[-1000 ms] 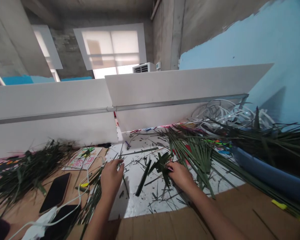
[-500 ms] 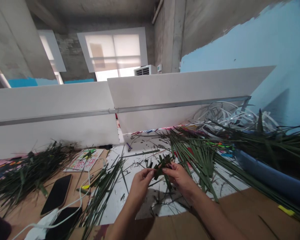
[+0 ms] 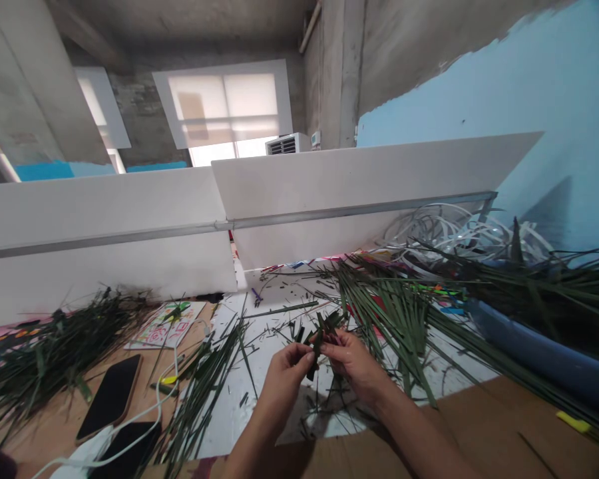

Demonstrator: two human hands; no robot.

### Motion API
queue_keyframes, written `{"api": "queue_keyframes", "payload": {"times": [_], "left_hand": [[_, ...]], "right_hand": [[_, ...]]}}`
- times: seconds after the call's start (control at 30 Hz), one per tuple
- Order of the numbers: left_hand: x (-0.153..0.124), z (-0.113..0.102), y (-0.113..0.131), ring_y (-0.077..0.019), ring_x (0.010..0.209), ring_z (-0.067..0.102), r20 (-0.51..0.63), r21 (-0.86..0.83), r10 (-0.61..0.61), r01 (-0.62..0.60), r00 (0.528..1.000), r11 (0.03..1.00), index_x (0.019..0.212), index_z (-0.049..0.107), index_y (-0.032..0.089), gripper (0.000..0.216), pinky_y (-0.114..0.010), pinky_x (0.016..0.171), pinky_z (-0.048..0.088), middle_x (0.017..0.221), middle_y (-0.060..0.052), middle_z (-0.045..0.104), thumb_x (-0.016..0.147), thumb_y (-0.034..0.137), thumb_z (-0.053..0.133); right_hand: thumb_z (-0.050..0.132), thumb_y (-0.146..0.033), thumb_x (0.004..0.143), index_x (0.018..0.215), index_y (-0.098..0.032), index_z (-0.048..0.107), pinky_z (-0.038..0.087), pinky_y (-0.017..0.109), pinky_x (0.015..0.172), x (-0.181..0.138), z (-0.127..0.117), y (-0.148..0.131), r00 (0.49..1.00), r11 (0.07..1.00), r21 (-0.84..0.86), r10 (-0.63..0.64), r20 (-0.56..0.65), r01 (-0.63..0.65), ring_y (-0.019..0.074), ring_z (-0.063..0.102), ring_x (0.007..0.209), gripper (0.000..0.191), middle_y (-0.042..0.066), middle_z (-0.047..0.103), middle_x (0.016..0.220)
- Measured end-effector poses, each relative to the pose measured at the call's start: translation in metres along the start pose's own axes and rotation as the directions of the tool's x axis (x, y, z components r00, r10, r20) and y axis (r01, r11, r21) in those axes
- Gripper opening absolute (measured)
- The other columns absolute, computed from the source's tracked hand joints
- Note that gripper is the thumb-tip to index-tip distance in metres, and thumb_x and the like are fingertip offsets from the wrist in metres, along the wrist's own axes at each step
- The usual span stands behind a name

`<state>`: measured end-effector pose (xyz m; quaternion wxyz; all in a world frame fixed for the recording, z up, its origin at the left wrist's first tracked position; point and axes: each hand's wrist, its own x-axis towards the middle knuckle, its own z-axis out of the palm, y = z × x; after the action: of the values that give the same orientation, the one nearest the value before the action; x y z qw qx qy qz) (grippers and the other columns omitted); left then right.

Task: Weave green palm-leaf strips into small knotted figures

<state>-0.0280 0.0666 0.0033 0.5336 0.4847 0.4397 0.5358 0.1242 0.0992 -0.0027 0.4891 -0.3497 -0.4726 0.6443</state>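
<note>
Above the white work surface [image 3: 279,313], both hands meet at a small piece of folded dark green leaf strips [image 3: 317,342]. My left hand [image 3: 287,372] pinches its lower left side between thumb and forefinger. From the other side my right hand [image 3: 352,362] grips it, the fingers bent and close to the left fingertips. Short leaf ends stick up and out from the piece. Something small and purple shows at the right fingers, too small to name. How the strips cross inside the grip is hidden by the fingers.
Long green leaves [image 3: 392,313] lie fanned right of the hands, and narrow strips [image 3: 204,392] lie left. A blue tub [image 3: 539,356] heaped with leaves stands at right. Phone [image 3: 110,396], white cable [image 3: 160,406] and a leaf pile [image 3: 54,352] are at left. White panels [image 3: 329,186] rise behind.
The leaf piece has turned more upright between my fingers. My left thumb now presses across its lower part, and both hands have stayed in nearly the same place.
</note>
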Motion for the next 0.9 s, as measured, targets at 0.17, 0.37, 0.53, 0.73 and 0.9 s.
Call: {"api": "queue_keyframes", "payload": {"times": [0.17, 0.37, 0.53, 0.73, 0.9], "left_hand": [[0.002, -0.003, -0.004, -0.0144, 0.059, 0.047, -0.066, 0.184, 0.08, -0.067, 0.995, 0.981, 0.071, 0.064, 0.017, 0.026, -0.026, 0.058, 0.035, 0.061, 0.002, 0.055, 0.073, 0.042, 0.071], [-0.005, -0.001, 0.004, -0.0183, 0.069, 0.054, -0.066, 0.304, 0.102, -0.077, 0.993, 0.95, 0.071, 0.064, 0.018, 0.024, -0.028, 0.065, 0.037, 0.068, -0.002, 0.063, 0.078, 0.041, 0.066], [-0.012, 0.001, 0.01, -0.0197, 0.077, 0.061, 0.09, -0.054, -0.145, 0.15, 0.985, 0.987, 0.096, 0.071, 0.013, 0.046, -0.028, 0.068, 0.039, 0.08, -0.008, 0.07, 0.083, 0.057, 0.061], [-0.008, -0.001, 0.002, -0.0108, 0.059, 0.049, 0.115, -0.195, -0.185, 0.204, 0.976, 0.959, 0.082, 0.067, 0.014, 0.037, -0.022, 0.058, 0.034, 0.066, -0.002, 0.063, 0.073, 0.048, 0.078], [-0.004, -0.002, 0.0, -0.0096, 0.056, 0.046, -0.014, -0.145, -0.149, 0.146, 0.989, 0.979, 0.077, 0.063, 0.016, 0.04, -0.021, 0.055, 0.029, 0.063, 0.0, 0.064, 0.065, 0.049, 0.083]], "right_hand": [[0.08, -0.05, 0.067, 0.088, -0.018, 0.073, 0.014, 0.024, 0.048, 0.0, 0.0, -0.009, 0.997, 0.999, -0.023, -0.045, -0.064, 0.044, 0.0067, 0.026, 0.048, 0.039, -0.002, 0.061, 0.068], [0.086, -0.045, 0.059, 0.074, -0.019, 0.07, 0.025, 0.025, 0.051, 0.003, -0.001, -0.008, 0.986, 0.99, -0.067, -0.13, -0.103, 0.123, 0.0109, 0.039, 0.055, 0.033, -0.003, 0.058, 0.066], [0.085, -0.042, 0.065, 0.078, -0.019, 0.071, 0.037, 0.028, 0.062, 0.0, -0.001, -0.008, 0.995, 0.995, 0.013, -0.102, 0.018, 0.102, 0.0162, 0.053, 0.066, 0.03, 0.0, 0.064, 0.069], [0.086, -0.041, 0.064, 0.082, -0.019, 0.073, 0.037, 0.028, 0.064, 0.0, 0.001, -0.007, 0.996, 0.996, 0.013, -0.084, 0.038, 0.084, 0.0162, 0.054, 0.067, 0.032, 0.0, 0.065, 0.072], [0.082, -0.049, 0.065, 0.08, -0.02, 0.072, 0.033, 0.027, 0.058, 0.002, 0.002, -0.007, 0.994, 0.989, -0.102, -0.111, -0.023, 0.108, 0.0152, 0.048, 0.063, 0.034, -0.001, 0.062, 0.07]]}}
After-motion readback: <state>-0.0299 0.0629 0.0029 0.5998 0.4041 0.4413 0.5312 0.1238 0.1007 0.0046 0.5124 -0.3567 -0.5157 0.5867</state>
